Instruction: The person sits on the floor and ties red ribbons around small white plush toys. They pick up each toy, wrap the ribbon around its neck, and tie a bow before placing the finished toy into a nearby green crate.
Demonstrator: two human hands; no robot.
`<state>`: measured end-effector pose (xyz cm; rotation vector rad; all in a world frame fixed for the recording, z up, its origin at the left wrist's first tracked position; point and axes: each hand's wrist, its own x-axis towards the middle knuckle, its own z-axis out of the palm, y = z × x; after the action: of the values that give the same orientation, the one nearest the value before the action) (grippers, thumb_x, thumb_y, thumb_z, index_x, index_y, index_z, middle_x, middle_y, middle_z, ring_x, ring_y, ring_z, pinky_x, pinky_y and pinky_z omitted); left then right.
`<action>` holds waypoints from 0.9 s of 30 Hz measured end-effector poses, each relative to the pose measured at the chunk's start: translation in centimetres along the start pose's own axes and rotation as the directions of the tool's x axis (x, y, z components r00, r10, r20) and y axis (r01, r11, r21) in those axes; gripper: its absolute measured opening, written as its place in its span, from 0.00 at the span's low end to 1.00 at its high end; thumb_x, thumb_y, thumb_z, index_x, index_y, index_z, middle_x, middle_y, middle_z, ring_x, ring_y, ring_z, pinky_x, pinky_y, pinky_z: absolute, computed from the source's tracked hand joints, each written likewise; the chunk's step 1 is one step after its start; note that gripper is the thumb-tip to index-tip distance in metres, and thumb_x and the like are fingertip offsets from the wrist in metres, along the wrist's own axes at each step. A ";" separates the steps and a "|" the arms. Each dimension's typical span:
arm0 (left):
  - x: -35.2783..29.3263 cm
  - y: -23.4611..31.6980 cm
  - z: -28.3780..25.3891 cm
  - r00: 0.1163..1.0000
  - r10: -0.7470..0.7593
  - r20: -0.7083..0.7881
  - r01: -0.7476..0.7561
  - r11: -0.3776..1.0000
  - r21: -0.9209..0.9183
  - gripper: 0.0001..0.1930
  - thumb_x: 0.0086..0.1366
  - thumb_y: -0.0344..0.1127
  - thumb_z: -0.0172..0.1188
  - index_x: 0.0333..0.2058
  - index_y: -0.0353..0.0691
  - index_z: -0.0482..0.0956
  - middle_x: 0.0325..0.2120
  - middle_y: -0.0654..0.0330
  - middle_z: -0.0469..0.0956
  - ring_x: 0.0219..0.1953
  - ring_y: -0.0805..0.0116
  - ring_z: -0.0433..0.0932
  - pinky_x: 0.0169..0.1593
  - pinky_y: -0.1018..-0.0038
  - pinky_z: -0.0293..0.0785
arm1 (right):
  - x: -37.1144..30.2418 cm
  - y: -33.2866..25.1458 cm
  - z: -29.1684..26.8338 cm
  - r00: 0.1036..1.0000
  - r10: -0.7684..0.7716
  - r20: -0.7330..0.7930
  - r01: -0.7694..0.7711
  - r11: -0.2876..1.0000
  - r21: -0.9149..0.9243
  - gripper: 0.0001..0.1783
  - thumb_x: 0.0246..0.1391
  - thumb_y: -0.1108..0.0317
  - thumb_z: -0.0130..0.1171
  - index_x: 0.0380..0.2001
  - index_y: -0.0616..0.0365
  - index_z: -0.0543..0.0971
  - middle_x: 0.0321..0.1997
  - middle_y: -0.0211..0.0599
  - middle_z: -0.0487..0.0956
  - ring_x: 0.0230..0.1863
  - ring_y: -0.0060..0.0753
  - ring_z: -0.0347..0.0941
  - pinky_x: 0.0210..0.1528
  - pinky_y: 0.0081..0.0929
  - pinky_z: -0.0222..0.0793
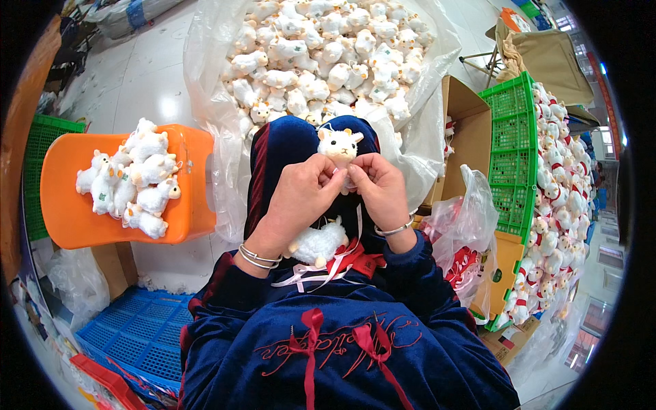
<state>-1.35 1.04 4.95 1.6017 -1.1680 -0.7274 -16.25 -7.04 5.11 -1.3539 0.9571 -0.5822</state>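
Note:
A small white plush animal (339, 143) with dark eyes and tan ears is upright above my lap, its face toward me. Both hands meet just under its head. My left hand (301, 195) has thumb and fingers pinched together at the toy's neck. Opposite it, my right hand (384, 195) pinches at the same spot. The fingers hide most of the toy's body and whatever fine piece may be between the fingertips. A second white plush toy (318, 244) lies on my lap below my wrists, beside red fabric pieces (362, 260) and pale pink ribbons (311, 275).
An orange stool (65, 205) at the left bears several plush toys (130, 178). Ahead, a large clear plastic bag (208, 75) holds a heap of white plush toys (321, 61). At the right stand a cardboard box (471, 133), a green crate (511, 150) and toys with red neckpieces (557, 198).

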 end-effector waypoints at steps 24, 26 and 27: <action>0.3 -1.3 0.1 0.944 -0.308 0.119 0.326 0.809 -0.489 0.09 0.74 0.34 0.55 0.35 0.35 0.75 0.22 0.64 0.78 0.18 0.81 0.74 0.22 0.85 0.72 | 1.6 2.0 -0.8 0.991 -0.040 -0.126 0.062 0.983 0.175 0.15 0.72 0.61 0.48 0.34 0.59 0.75 0.25 0.26 0.74 0.23 0.14 0.66 0.25 0.15 0.61; 0.3 -1.4 0.1 0.941 -0.323 0.097 0.325 0.794 -0.513 0.09 0.73 0.34 0.56 0.34 0.35 0.75 0.22 0.64 0.78 0.18 0.82 0.74 0.21 0.85 0.70 | 1.8 1.8 -1.6 0.997 -0.031 -0.071 0.042 0.989 0.144 0.16 0.72 0.60 0.48 0.33 0.59 0.76 0.25 0.25 0.75 0.24 0.13 0.66 0.26 0.14 0.62; 0.3 -1.3 0.0 0.942 -0.323 0.090 0.323 0.801 -0.505 0.09 0.73 0.34 0.56 0.34 0.35 0.76 0.22 0.64 0.78 0.18 0.82 0.74 0.21 0.85 0.70 | 1.9 1.6 -1.9 0.998 -0.041 -0.041 0.045 0.993 0.105 0.17 0.72 0.60 0.49 0.32 0.59 0.77 0.25 0.25 0.75 0.24 0.13 0.66 0.26 0.14 0.62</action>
<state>-0.77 0.80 3.72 1.3427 -0.6156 -1.1543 -17.18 -9.35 3.23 -1.2749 0.9173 -0.6852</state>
